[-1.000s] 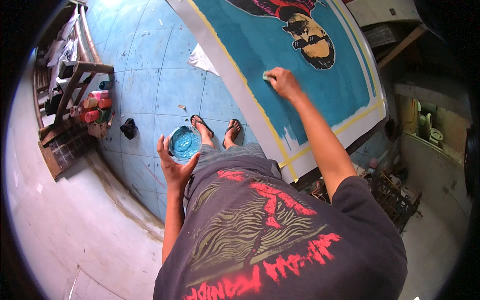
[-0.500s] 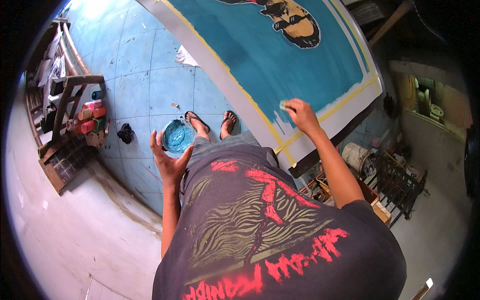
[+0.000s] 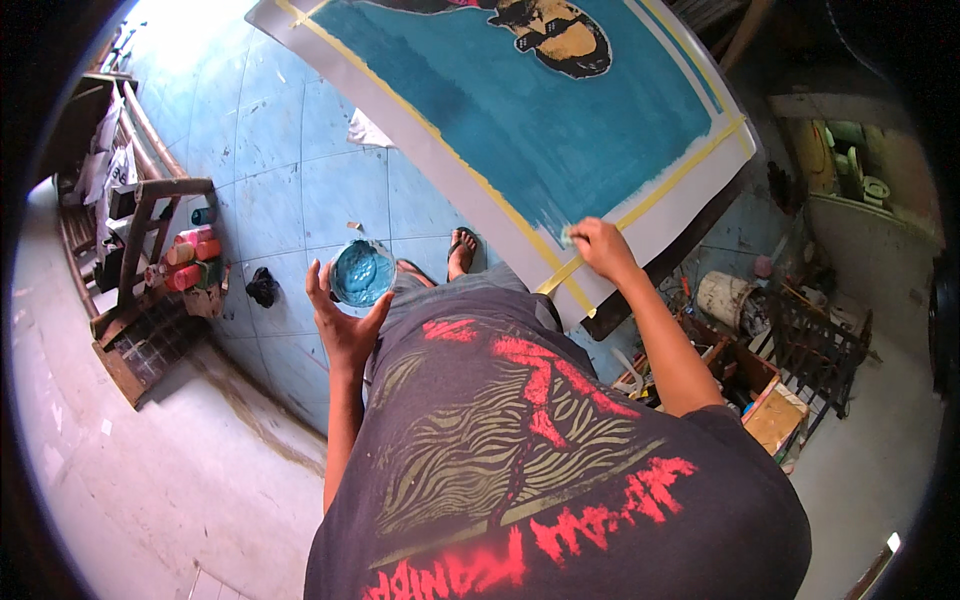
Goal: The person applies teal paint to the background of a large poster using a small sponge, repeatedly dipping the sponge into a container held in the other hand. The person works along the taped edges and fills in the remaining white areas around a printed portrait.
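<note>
My left hand [image 3: 345, 325] is curled around a round tub of blue paint [image 3: 362, 272], thumb on one side and fingers on the other. My right hand [image 3: 604, 252] pinches a small pale dabber, perhaps a sponge [image 3: 568, 237], most of it hidden by the fingers. It touches the near corner of a large painted sheet [image 3: 560, 130], where whitish streaks show through the blue. Yellow masking tape [image 3: 480, 192] borders the blue area. At the far end of the sheet is a portrait with dark pixelated glasses [image 3: 553, 35].
On the left, a wooden rack [image 3: 140, 240] stands beside several paint bottles [image 3: 190, 255]. A black crumpled bag [image 3: 262, 288] and a white cloth [image 3: 368, 130] lie on the blue tiled floor [image 3: 270, 200]. To the right are a stained bucket [image 3: 722, 302] and a wooden box [image 3: 770, 400].
My right hand has worked closer to the sheet's near taped corner, and fewer white streaks show there. My left hand still holds the tub. The whole view has shifted slightly.
</note>
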The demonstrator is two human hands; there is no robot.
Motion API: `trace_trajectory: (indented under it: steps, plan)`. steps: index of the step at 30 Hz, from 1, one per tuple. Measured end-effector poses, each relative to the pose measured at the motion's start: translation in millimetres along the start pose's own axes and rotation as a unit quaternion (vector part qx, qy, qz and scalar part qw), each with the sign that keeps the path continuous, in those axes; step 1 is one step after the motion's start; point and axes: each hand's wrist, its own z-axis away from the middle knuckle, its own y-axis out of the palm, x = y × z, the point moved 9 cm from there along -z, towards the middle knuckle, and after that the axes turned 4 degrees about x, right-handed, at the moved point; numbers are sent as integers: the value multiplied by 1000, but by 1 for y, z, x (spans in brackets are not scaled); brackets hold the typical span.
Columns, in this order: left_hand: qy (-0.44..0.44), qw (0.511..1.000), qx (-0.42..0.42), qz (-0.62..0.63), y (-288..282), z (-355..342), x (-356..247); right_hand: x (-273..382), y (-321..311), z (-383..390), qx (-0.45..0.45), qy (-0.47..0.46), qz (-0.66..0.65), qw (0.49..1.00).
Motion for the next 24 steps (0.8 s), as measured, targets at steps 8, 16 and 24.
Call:
trace_trajectory:
  steps: [8,16,24]
  plan:
    - [27,999,6,33,-3,12,12,22,11,-63,-96,-17,32,995]
    - [13,999,-23,44,-24,65,35,-13,-8,41,-155,49,-59,985]
    - [28,995,-14,98,-23,89,38,-37,-21,85,-298,95,-691,652]
